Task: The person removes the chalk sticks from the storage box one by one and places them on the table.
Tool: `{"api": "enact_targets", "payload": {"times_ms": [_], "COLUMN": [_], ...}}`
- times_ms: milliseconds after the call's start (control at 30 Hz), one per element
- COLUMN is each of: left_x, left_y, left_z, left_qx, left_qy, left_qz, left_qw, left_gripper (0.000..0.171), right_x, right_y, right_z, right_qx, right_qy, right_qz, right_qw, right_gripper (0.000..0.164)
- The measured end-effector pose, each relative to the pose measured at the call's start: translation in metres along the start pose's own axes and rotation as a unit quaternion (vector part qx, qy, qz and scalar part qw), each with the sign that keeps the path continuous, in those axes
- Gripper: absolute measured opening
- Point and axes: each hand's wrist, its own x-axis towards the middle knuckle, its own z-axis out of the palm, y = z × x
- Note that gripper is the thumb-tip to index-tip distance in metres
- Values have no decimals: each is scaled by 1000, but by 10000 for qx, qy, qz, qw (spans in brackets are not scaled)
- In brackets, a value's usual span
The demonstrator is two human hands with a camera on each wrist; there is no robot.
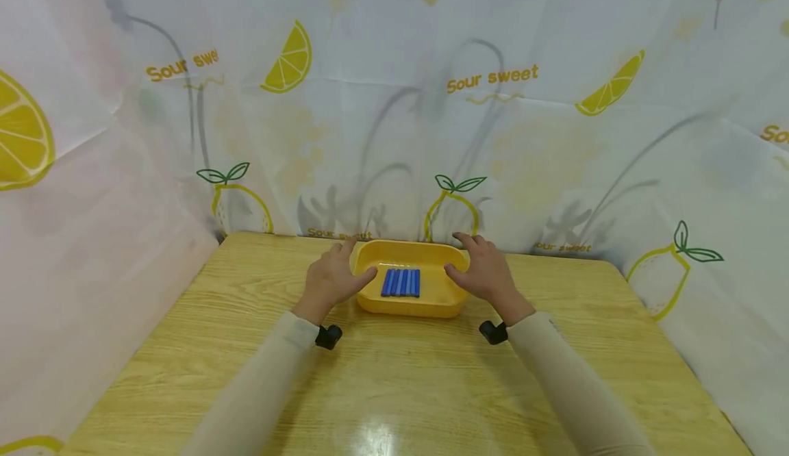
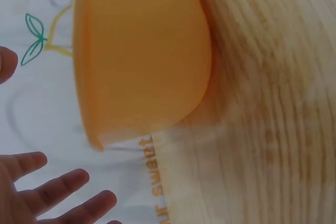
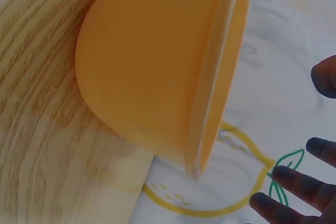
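A yellow plastic basin (image 1: pixel 407 307) stands at the far side of the wooden table, and several short blue sticks (image 1: pixel 401 283) lie side by side in it, left of its middle. At the basin's left end is my left hand (image 1: pixel 331 278), its fingers spread and holding nothing. My right hand (image 1: pixel 487 272) is at the other end, also with fingers apart and nothing in its grip. Both wrist views show the outer wall of the basin (image 2: pixel 142 51) up close. There, the left fingers (image 2: pixel 58 190) and right fingers (image 3: pixel 302 187) stay apart from the wall.
Behind the table (image 1: pixel 425 381) hangs a white curtain (image 1: pixel 382 127) printed with lemons and lettering, close to the basin's far rim. It continues along the left and right sides. A black strap mount (image 1: pixel 329 337) sits on each wrist.
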Motion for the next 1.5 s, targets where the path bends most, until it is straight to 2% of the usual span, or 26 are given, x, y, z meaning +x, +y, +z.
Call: {"api": "enact_targets", "payload": {"times_ms": [233,433,633,933,1167,1500], "left_x": [2,5,6,9,12,13], "left_y": [-5,-4,-1,-1,-3,-7], "left_z": [15,20,24,30,35,40], "left_qx": [-80,-74,-148,-249,-380,-893], "left_qy": [10,-84,-234,-41,-5,151], "left_qz": [-194,-370,-493,-466,-553,-856], "left_qw": [9998,9993,9984,9986,9977,9922], "left_gripper": [73,70,64,56,54,51], "right_x": [3,8,12,22,26,34], "right_y": [-6,-8,-11,-17,-19,-22], "right_z": [12,21,31,48,57,68], "right_qx": [420,1017,1371,2005,2670,2802], "right_qy": [-307,-345,-426,-667,-819,-1122], "right_qz": [196,258,433,1054,1369,1627], "right_qw": [9985,9939,9887,9717,9504,9394], "right_gripper": [59,51,43,37,37,39]}}
